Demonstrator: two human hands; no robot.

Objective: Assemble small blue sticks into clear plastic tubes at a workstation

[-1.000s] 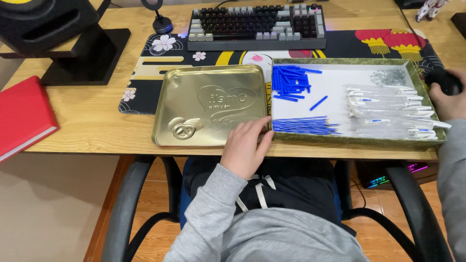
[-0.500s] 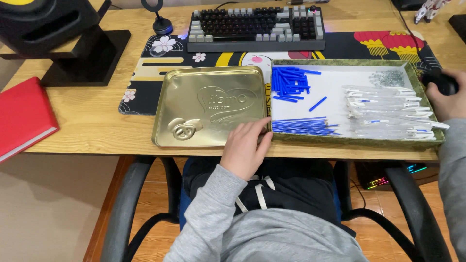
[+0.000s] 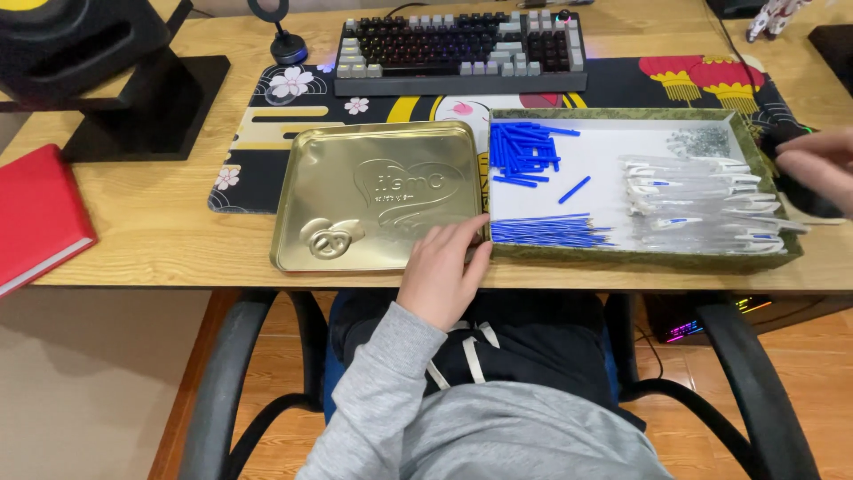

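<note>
My left hand (image 3: 442,271) rests flat at the desk's near edge, its fingers lying on the gold tin lid (image 3: 355,191) and touching the left corner of the green-rimmed tray (image 3: 640,260); it holds nothing. The tray has a white floor and holds a heap of short blue tubes (image 3: 524,149), a row of thin blue refills (image 3: 546,231), one loose blue piece (image 3: 575,188), several clear pen barrels (image 3: 702,204) and a small pile of springs (image 3: 698,140). My right hand (image 3: 822,164) is blurred at the right edge, fingers apart, just above a black mouse (image 3: 804,197).
A keyboard (image 3: 462,44) lies on a patterned desk mat (image 3: 258,142) behind the lid and tray. A black stand (image 3: 133,98) is at the back left and a red book (image 3: 35,218) at the left edge. Chair armrests (image 3: 222,391) flank my lap.
My right hand has lifted off the black mouse and drifted left, towards the tray. My left hand stays on the lid and tray corner.
</note>
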